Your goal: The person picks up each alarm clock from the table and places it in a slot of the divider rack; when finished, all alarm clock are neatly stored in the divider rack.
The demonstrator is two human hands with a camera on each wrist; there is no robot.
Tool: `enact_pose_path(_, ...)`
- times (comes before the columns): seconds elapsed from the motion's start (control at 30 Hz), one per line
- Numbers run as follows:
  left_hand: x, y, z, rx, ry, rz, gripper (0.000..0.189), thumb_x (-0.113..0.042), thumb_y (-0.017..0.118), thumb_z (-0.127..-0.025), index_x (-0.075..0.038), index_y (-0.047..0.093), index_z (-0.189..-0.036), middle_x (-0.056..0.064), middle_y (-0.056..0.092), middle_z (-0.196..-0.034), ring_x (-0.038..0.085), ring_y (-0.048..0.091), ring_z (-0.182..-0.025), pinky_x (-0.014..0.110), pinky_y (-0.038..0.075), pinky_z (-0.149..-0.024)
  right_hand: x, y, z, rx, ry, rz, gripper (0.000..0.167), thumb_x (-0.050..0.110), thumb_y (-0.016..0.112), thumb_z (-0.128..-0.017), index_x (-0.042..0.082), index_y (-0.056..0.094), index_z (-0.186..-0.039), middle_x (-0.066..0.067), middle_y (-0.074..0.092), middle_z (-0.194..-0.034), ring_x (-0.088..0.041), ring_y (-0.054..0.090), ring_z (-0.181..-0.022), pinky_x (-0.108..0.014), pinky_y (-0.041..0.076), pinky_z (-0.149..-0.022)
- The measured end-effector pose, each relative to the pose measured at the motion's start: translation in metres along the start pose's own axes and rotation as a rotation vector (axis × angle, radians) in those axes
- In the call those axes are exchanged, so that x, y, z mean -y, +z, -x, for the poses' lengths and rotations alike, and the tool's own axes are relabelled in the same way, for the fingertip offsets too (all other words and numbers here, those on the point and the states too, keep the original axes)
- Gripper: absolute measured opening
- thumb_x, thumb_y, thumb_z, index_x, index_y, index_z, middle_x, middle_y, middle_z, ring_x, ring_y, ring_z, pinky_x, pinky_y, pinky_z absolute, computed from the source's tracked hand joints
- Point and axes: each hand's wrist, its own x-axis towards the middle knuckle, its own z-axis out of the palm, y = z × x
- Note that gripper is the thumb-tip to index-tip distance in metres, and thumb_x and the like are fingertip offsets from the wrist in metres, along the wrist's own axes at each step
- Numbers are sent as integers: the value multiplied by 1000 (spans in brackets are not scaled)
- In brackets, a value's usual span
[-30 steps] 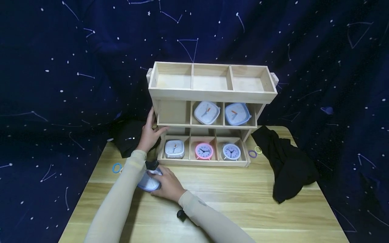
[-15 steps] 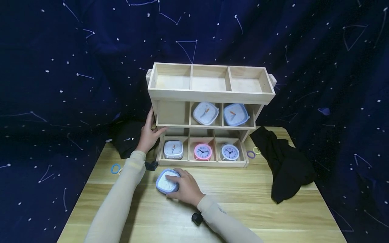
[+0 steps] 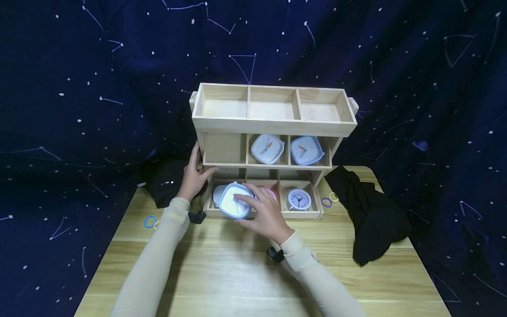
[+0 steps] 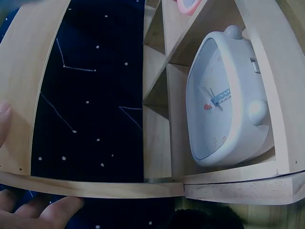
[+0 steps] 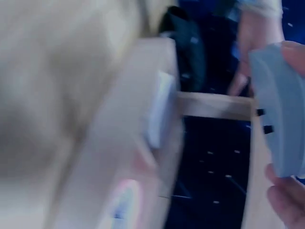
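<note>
A square alarm clock [image 3: 229, 206] with a light blue rim is pinched between thumb and fingers of my right hand [image 3: 267, 215]. In the head view it overlaps the bottom tier of a wooden rack [image 3: 277, 127]. My left hand [image 3: 192, 179] holds the rack's left side, thumb at the front edge of the middle tier and fingers on the outer side. Behind the held clock, partly hidden, are a white square clock [image 4: 224, 109] in the bottom left compartment and a pink clock [image 3: 271, 193]. Two blue square clocks, one central [image 3: 266, 152] and one right [image 3: 310, 154], fill middle-tier compartments.
A round white clock [image 3: 299, 199] sits bottom right in the rack. Black cloth [image 3: 376, 220] lies on the table [image 3: 222, 281] at right, with a purple ring [image 3: 326, 202] and a yellow one nearby. More black fabric [image 3: 162, 180] and a blue ring [image 3: 149, 221] are at left.
My right hand has carried the blue square clock from the tabletop at front left, up and rightward toward the rack's lower tiers. My left hand stays on the rack's side.
</note>
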Motion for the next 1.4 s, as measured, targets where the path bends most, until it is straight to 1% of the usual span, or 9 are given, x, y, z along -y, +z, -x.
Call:
enact_pose_path(0.17,-1,0,-1,-4,17,-24,105,-13,75,-101,-35,3,-173,8,10,-181,38,20,-165,65,42,-121,-3,-12,-42,-192,-31,-35,62,32,101,-71,15,72,-124,-14,59,-154,-35,61,-132,-55,53,-110)
enact_pose_path(0.27,-1,0,0,-1,30,-25,103,-11,74,-101,-35,4,-173,9,10,-182,38,19,-166,65,43,-120,-4,-12,-64,-264,-16,-34,57,31,99,-74,12,70,-120,-16,58,-155,-36,60,-134,-55,50,-114)
enact_pose_path(0.37,-1,-1,0,3,38,-17,104,-12,75,-101,-35,4,-173,9,11,-181,37,20,-165,66,42,-120,-5,-8,-84,-286,28,-9,56,33,97,-76,12,68,-120,-18,57,-155,-37,58,-136,-55,46,-118)
enact_pose_path(0.6,-35,0,10,13,-7,-3,103,-8,73,-101,-21,1,-174,17,9,-180,42,18,-165,69,36,-122,-15,4,-122,-277,74,149,59,37,97,-76,14,68,-122,-21,61,-149,-41,62,-133,-55,50,-111)
enact_pose_path(0.63,-35,0,10,14,-12,-4,103,-8,73,-101,-21,1,-174,16,8,-180,42,17,-165,69,36,-123,-16,6,-125,-270,79,170,58,39,97,-77,15,69,-122,-21,62,-148,-41,62,-133,-54,50,-111)
enact_pose_path(0.77,-34,-1,10,22,-21,7,104,-9,74,-101,-19,0,-174,17,6,-180,42,15,-165,68,36,-123,-18,10,-135,-219,109,221,58,43,95,-78,17,71,-123,-19,62,-149,-40,61,-135,-56,48,-113)
enact_pose_path(0.97,-34,-2,10,16,-10,20,104,-10,74,-101,-21,1,-174,16,6,-180,43,16,-165,70,35,-123,-16,12,-142,-143,152,212,50,45,92,-83,18,73,-121,-19,56,-156,-40,55,-144,-58,43,-120)
enact_pose_path(1.3,-35,-2,9,20,-21,18,103,-10,74,-102,-20,1,-174,16,7,-180,41,15,-165,69,34,-124,-18,15,-139,-135,115,196,44,43,88,-88,15,74,-119,-20,52,-160,-41,51,-149,-62,32,-129)
enact_pose_path(1.4,-25,0,7,15,-26,11,104,-10,74,-102,-21,0,-174,16,5,-180,42,14,-165,68,35,-124,-21,17,-136,-141,100,204,37,41,85,-91,13,77,-112,-21,52,-161,-40,47,-152,-61,26,-133)
